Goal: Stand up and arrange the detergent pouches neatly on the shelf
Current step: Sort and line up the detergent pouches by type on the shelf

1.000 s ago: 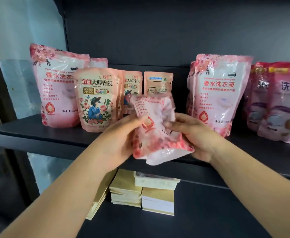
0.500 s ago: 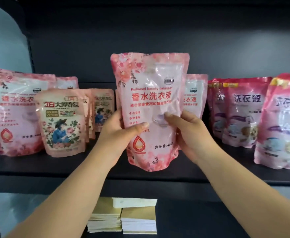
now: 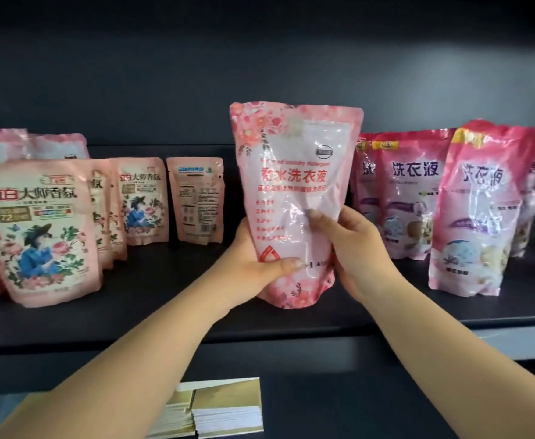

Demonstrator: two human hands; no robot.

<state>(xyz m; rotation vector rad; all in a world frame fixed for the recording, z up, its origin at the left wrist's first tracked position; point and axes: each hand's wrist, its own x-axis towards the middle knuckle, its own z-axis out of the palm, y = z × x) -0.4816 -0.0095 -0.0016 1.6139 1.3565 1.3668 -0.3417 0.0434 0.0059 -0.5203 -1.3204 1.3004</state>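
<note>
- Pouch (image 3: 294, 198) is held upright over the shelf (image 3: 171, 315), long axis vertical, print facing the camera; the top leans slightly left
- Left hand (image 3: 253, 264) is curled round the lower left edge, thumb laid across the front near the base
- Right hand (image 3: 351, 248) is curled round the right edge, thumb pressed on the front at mid-height, the other fingers hidden behind
- Whether the base is touching the shelf or just above it cannot be told; it sits near the front edge
- Key relation: the open gap lies behind the pouch, between the back-facing small pouch (image 3: 199, 199) on the left and the purple-print row (image 3: 408, 198) on the right
- Judged next move: pouch to be pushed straight back and set down on its base, axis kept vertical; both hands are equally near, with the left lower and better placed to steady the base
- Risk: soft pouch, likely to slump if released before the base is flat
- Floral pouches (image 3: 42, 229) are standing at far left; a paper stack (image 3: 225, 407) is seen on the lower shelf
</note>
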